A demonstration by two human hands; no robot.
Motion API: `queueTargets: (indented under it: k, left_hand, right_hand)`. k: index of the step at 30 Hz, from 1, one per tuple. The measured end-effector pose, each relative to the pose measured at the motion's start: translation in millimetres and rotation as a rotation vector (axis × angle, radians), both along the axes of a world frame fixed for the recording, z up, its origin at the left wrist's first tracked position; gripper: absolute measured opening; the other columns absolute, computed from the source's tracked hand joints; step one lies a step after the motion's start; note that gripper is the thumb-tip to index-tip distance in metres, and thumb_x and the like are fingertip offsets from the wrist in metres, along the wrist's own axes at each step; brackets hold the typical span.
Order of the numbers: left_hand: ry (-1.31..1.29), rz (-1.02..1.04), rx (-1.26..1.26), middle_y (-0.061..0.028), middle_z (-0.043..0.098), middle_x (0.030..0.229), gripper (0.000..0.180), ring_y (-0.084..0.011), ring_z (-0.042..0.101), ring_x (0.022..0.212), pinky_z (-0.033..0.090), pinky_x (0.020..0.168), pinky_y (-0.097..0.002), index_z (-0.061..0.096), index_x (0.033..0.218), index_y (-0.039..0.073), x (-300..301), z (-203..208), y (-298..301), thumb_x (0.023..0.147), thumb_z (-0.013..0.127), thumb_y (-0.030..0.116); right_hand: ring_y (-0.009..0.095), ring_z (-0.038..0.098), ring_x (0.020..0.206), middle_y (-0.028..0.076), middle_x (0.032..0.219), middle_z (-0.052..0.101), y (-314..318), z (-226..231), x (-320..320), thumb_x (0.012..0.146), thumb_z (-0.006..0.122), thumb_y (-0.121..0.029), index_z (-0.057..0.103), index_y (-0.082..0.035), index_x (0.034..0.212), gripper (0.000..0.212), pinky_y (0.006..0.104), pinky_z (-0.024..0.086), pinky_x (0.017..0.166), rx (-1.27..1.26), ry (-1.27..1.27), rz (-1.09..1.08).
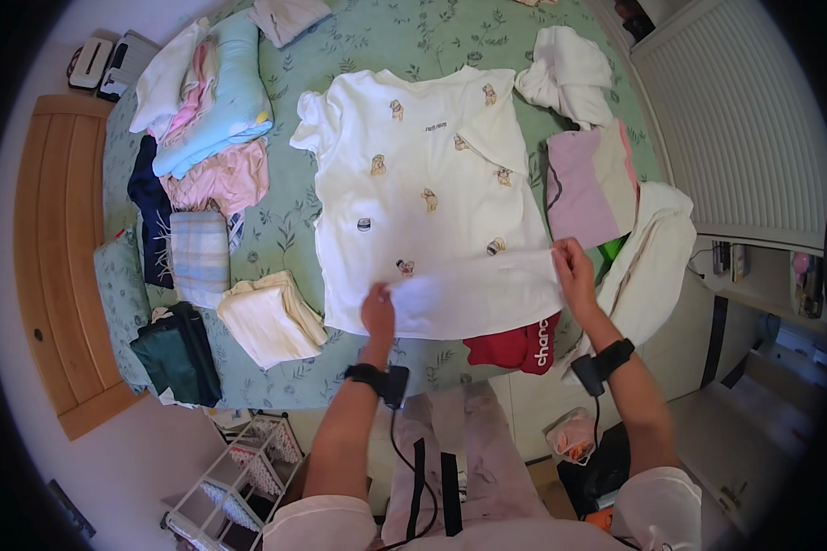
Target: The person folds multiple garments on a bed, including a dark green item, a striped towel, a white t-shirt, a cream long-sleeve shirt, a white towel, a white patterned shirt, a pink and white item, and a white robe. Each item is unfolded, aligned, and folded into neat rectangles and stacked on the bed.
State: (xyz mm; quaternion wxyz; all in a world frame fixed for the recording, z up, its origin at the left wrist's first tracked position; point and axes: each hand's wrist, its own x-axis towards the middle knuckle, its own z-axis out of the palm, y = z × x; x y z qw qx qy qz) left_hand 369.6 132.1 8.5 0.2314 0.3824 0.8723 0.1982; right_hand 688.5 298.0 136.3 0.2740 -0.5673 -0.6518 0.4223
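Observation:
A white T-shirt (459, 220) with small bear prints lies spread on the green leaf-patterned bed, its neck at the far side. Its near edge is lifted and folded back, showing a plain white strip. My left hand (377, 310) pinches that lifted edge toward the left. At the shirt's right side, my right hand (572, 271) grips the raised corner between thumb and fingers. The far right sleeve lies turned in over the front. Partly under the shirt's near edge is a red garment (514, 347) with white lettering.
Left of the shirt lie a cream folded cloth (271, 319), dark green clothes (176, 354), a plaid cloth (200, 254) and a light blue quilt (220, 101). Purple-and-beige clothing (590, 179) and white garments (652, 253) are on the right. A wire rack (239, 477) stands below the bed's edge.

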Motion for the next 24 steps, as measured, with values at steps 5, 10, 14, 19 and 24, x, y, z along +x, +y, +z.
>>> queueTargets:
  k: [5,10,14,19,24]
  left_hand:
    - [-0.221,0.024,0.294,-0.0082,0.057,0.06,0.017,-0.0113,0.048,0.054,0.041,0.054,-0.0277,0.062,0.077,-0.001,-96,86,38,0.078,0.066,0.016]
    - [-0.172,-0.181,0.255,-0.0041,0.053,0.053,0.025,-0.0082,0.043,0.051,0.037,0.049,-0.0267,0.062,0.07,-0.002,-140,175,81,0.075,0.07,0.022]
    - [-0.261,-0.234,0.154,-0.0021,0.051,0.052,0.032,-0.0077,0.042,0.05,0.035,0.047,-0.0266,0.062,0.067,-0.002,-145,212,101,0.074,0.071,0.027]
    - [-0.205,-0.511,0.236,-0.005,0.057,0.057,0.03,-0.0141,0.051,0.053,0.04,0.052,-0.0295,0.065,0.071,0.002,-157,269,124,0.068,0.075,0.029]
    - [0.52,-0.714,0.078,-0.0125,0.064,0.074,0.022,-0.0307,0.061,0.072,0.047,0.064,-0.0397,0.068,0.078,0.009,-191,368,150,0.064,0.072,0.024]
  right_hand:
    - [0.003,0.036,0.06,-0.006,0.064,0.041,42,55,7,0.077,0.067,-0.005,0.058,-0.001,0.087,0.014,0.0183,0.03,0.054,-0.185,-0.008,0.355]
    - [0.007,0.044,0.063,-0.003,0.066,0.047,62,106,13,0.073,0.072,-0.011,0.059,-0.001,0.082,0.019,0.0214,0.037,0.059,-0.076,-0.057,0.541]
    - [0.007,0.047,0.069,-0.001,0.07,0.053,68,112,19,0.078,0.067,-0.012,0.059,0.001,0.082,0.016,0.0244,0.041,0.063,-0.181,-0.05,0.358]
    - [0.005,0.049,0.064,-0.001,0.069,0.057,110,137,20,0.082,0.064,-0.013,0.062,-0.001,0.085,0.013,0.0229,0.041,0.058,0.258,0.022,0.04]
    - [0.008,0.049,0.061,0.0,0.065,0.057,169,243,18,0.083,0.064,-0.02,0.064,-0.001,0.087,0.02,0.0255,0.041,0.056,0.413,-0.104,-0.007]
